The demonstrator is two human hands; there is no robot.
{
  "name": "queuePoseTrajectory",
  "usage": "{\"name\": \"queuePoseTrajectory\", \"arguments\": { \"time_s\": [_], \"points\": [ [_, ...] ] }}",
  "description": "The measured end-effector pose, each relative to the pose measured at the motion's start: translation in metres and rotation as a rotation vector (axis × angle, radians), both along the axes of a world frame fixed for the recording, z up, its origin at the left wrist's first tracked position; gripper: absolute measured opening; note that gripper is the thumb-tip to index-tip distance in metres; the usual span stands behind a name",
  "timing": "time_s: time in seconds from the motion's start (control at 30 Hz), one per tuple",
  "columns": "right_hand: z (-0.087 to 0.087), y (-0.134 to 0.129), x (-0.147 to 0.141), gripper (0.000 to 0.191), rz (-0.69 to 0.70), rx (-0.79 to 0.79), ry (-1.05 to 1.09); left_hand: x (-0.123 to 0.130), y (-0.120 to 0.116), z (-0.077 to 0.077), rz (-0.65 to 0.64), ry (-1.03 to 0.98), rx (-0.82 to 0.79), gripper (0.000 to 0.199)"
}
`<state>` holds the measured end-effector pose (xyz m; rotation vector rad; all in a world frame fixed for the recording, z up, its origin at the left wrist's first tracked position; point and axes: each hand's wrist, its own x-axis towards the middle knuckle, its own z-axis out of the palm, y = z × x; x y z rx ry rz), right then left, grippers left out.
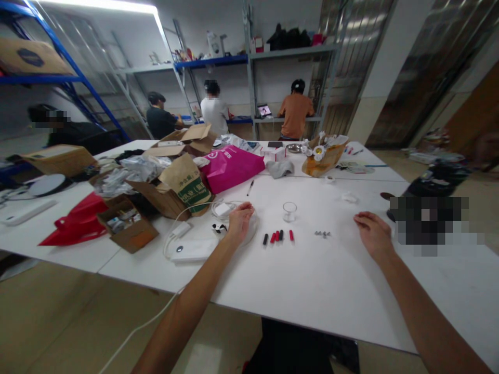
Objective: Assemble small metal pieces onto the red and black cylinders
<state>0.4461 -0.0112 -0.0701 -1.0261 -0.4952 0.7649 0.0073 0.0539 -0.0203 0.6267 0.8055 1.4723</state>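
My left hand (240, 222) lies on the white table beside a white cable and charger (223, 209). Its fingers are loosely extended, and nothing shows in them. Over on the right, my right hand (374, 232) is held with loosely stretched fingers pointing inward, also holding nothing visible. Between the hands stands a small clear glass (289, 213). In front of it lie several short red and black cylinders (277, 236), their exact kind unclear. Closer to my right hand is a small group of silvery metal pieces (323, 234), too small to name.
A white device (195, 250) with a cable sits left of my left hand. Farther left are an open cardboard box (130, 228), a red bag (80, 221) and a magenta bag (234, 166). A pen (250, 187) lies behind the glass. Several people are at the back.
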Motion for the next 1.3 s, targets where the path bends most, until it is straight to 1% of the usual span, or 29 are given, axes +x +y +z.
{"name": "queuePoseTrajectory", "arguments": {
  "time_s": [0.13,0.23,0.43,0.63,1.07,1.3],
  "points": [
    [0.0,-0.001,0.0,0.039,0.017,-0.007,-0.003,-0.001,-0.002,0.002,-0.012,-0.013,0.009,0.034],
    [0.002,-0.003,-0.001,0.037,0.024,-0.009,0.001,-0.003,-0.004,0.004,-0.019,-0.026,-0.005,0.034],
    [0.008,-0.008,-0.001,0.03,0.062,-0.014,0.012,-0.005,-0.008,0.008,-0.041,-0.085,-0.052,0.024],
    [0.01,-0.01,-0.001,0.031,0.084,-0.026,0.034,-0.005,-0.009,0.011,-0.078,-0.126,-0.083,0.029],
    [0.016,-0.012,-0.004,0.035,0.112,-0.039,0.064,-0.003,-0.01,0.015,-0.103,-0.17,-0.095,0.021],
    [0.02,-0.014,-0.007,0.042,0.115,-0.062,0.011,-0.004,-0.011,0.017,-0.116,-0.169,-0.082,0.019]
  ]
}}
